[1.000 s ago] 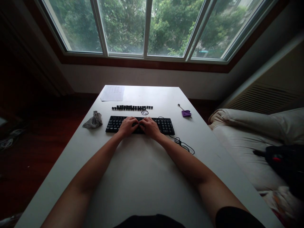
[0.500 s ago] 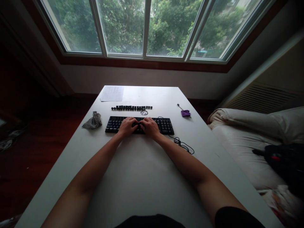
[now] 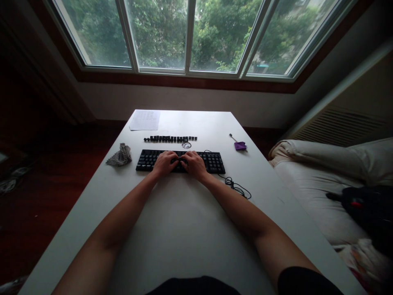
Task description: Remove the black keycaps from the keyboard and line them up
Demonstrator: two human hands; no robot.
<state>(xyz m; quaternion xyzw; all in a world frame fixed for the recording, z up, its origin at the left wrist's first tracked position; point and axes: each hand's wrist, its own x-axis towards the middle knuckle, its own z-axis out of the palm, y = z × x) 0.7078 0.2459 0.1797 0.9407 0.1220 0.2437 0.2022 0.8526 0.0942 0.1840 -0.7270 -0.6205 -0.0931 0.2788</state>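
Observation:
A black keyboard (image 3: 147, 160) lies across the white table (image 3: 184, 237). Both my hands rest on its middle. My left hand (image 3: 163, 163) and my right hand (image 3: 194, 164) have curled fingers whose tips meet over the keys, pinched on something too small and dark to name. Just behind the keyboard runs a row of loose black keycaps (image 3: 170, 139), and beside it lies a small wire ring tool (image 3: 186, 145).
A grey cloth (image 3: 120, 155) lies left of the keyboard, and a sheet of paper (image 3: 145, 120) sits at the far left corner. A purple-headed tool (image 3: 239, 144) lies at the right. The keyboard cable (image 3: 236, 187) coils near my right forearm. A bed (image 3: 322, 192) borders the table's right side.

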